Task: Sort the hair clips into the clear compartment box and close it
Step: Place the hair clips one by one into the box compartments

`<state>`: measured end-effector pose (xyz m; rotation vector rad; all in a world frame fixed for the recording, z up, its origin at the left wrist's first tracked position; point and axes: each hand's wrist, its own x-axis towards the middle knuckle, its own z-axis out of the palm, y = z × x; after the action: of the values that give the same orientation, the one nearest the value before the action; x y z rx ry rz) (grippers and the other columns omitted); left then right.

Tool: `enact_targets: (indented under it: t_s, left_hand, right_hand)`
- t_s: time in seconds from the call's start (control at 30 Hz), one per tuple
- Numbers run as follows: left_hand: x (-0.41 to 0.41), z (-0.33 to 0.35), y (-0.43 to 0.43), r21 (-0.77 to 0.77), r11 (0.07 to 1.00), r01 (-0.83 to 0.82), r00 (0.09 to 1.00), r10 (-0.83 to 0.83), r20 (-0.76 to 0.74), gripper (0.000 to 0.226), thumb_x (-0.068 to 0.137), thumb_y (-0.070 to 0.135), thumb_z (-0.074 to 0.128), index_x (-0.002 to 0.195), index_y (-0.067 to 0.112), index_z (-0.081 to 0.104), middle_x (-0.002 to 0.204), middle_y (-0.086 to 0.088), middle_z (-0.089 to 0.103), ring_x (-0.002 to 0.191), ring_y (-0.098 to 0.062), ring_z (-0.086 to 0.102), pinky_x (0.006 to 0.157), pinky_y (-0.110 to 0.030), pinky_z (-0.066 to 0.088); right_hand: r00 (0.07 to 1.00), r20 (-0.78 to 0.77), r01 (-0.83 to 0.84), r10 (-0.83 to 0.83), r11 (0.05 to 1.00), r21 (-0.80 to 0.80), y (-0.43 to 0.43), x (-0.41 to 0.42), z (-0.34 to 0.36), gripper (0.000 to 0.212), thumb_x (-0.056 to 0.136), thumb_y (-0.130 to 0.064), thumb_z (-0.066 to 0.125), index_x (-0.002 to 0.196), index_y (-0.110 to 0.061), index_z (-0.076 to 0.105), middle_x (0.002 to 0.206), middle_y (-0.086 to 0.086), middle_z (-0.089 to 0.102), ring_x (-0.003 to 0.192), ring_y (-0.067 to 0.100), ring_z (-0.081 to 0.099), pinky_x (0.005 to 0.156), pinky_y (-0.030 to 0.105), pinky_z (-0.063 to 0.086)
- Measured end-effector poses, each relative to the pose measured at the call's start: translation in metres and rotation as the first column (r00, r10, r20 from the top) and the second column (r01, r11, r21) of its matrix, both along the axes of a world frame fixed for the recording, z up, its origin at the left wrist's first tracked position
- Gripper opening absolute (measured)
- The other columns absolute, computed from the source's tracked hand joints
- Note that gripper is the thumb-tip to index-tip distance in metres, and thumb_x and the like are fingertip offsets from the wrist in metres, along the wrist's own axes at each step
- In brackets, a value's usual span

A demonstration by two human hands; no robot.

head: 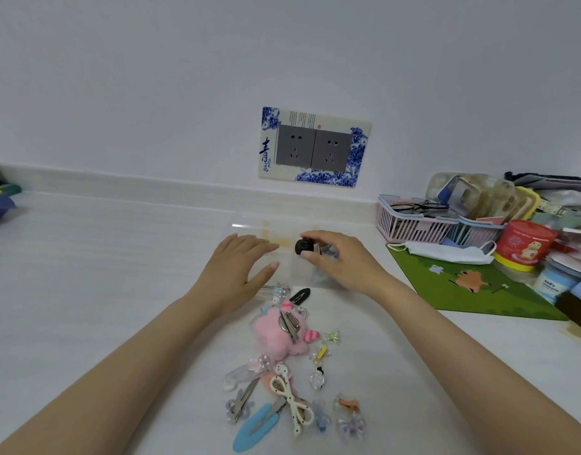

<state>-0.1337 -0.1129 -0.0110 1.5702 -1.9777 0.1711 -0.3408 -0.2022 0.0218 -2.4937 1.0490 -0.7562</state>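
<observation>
Clear box [249, 224] outline faint; right hand [341, 261] hides compartments.

clips [282, 372] lie before the box [282, 257] (baskets [414, 224] right).

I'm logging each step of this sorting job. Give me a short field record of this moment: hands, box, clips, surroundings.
left hand: open, flat on the clear box
right hand: fingers pinch a small black clip over the box
box state: lid open or shut cannot be told
unsorted clips: heap on the counter near the person, including a pink fluffy one
right side: green mat, pink basket
</observation>
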Motion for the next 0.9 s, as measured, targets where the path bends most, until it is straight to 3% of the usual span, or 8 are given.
enact_targets:
  t_s: [0.1,0.17,0.23,0.43,0.6,0.73,0.83,0.9]
  left_hand:
    - [-0.005,0.013,0.007,-0.02,0.999,0.04,0.996,-0.041,-0.077,0.057,0.085,0.059,0.029,0.126,0.027,0.054,0.129,0.007,0.057,0.125,-0.013,0.045,0.108,-0.028,0.027]
    - [-0.012,0.027,0.016,0.03,0.996,0.083,0.983,-0.077,-0.165,0.054,0.08,0.065,0.036,0.114,0.031,0.059,0.116,0.013,0.061,0.111,-0.005,0.052,0.092,-0.025,0.042]
    - [-0.017,0.038,0.026,0.165,0.974,0.154,0.967,-0.114,-0.228,0.05,0.072,0.072,0.044,0.101,0.035,0.062,0.102,0.019,0.063,0.094,0.0,0.056,0.079,-0.024,0.047]
    - [-0.019,0.033,0.056,0.482,0.861,0.163,0.986,-0.124,-0.112,0.058,0.058,0.074,0.062,0.106,0.043,0.057,0.106,0.023,0.057,0.092,0.001,0.055,0.077,-0.022,0.046]
    - [-0.022,0.025,0.065,0.476,0.865,0.155,0.985,-0.101,-0.138,0.05,0.062,0.055,0.077,0.104,0.042,0.053,0.107,0.02,0.056,0.09,-0.002,0.056,0.072,-0.02,0.046]
    - [-0.023,0.024,0.068,0.485,0.857,0.174,0.973,-0.073,-0.219,0.044,0.064,0.042,0.079,0.1,0.036,0.054,0.092,0.016,0.059,0.082,-0.008,0.061,0.07,-0.025,0.05]
    - [-0.021,0.019,0.068,0.453,0.877,0.16,0.967,-0.047,-0.251,0.04,0.065,0.041,0.077,0.098,0.037,0.055,0.094,0.019,0.059,0.089,-0.007,0.057,0.073,-0.024,0.047]
    - [-0.018,0.017,0.068,0.429,0.89,0.154,0.965,-0.043,-0.257,0.041,0.065,0.048,0.074,0.101,0.039,0.056,0.1,0.022,0.059,0.097,-0.004,0.052,0.082,-0.025,0.045]
  right_hand:
    - [0.998,-0.059,0.005,-0.007,0.999,-0.05,0.004,-0.002,-0.001,0.046,0.087,-0.046,0.058,0.13,-0.031,0.052,0.128,-0.008,0.059,0.117,0.012,0.053,0.107,0.038,0.035]
    - [0.996,-0.09,0.012,-0.018,0.997,-0.073,0.008,-0.005,0.0,0.049,0.087,-0.048,0.055,0.133,-0.033,0.047,0.135,-0.008,0.052,0.123,0.012,0.048,0.11,0.039,0.031]
    - [0.998,-0.061,0.008,-0.013,0.997,-0.081,0.014,-0.009,0.001,0.047,0.088,-0.044,0.056,0.133,-0.033,0.047,0.139,-0.007,0.048,0.128,0.012,0.044,0.112,0.038,0.03]
    - [0.99,0.089,-0.117,0.112,0.991,0.06,0.047,-0.022,0.0,0.022,0.088,-0.033,0.06,0.108,-0.027,0.066,0.117,-0.015,0.059,0.113,-0.002,0.052,0.097,0.012,0.034]
    - [0.976,0.109,-0.205,0.188,0.961,0.183,0.063,-0.024,-0.01,0.02,0.085,-0.032,0.064,0.103,-0.026,0.069,0.112,-0.013,0.065,0.111,-0.007,0.054,0.1,0.01,0.034]
    - [0.97,0.063,-0.242,0.234,0.939,0.243,0.073,-0.02,-0.013,0.023,0.079,-0.036,0.07,0.102,-0.034,0.069,0.108,-0.016,0.068,0.105,-0.004,0.057,0.099,0.021,0.037]
    - [0.966,-0.019,-0.244,0.258,0.931,0.271,0.076,-0.018,-0.015,0.038,0.07,-0.042,0.077,0.106,-0.041,0.066,0.113,-0.022,0.064,0.108,-0.005,0.054,0.099,0.023,0.037]
    - [0.965,-0.079,-0.221,0.251,0.935,0.279,0.077,-0.019,-0.017,0.05,0.064,-0.045,0.08,0.111,-0.044,0.061,0.119,-0.026,0.058,0.114,-0.01,0.049,0.1,0.017,0.035]
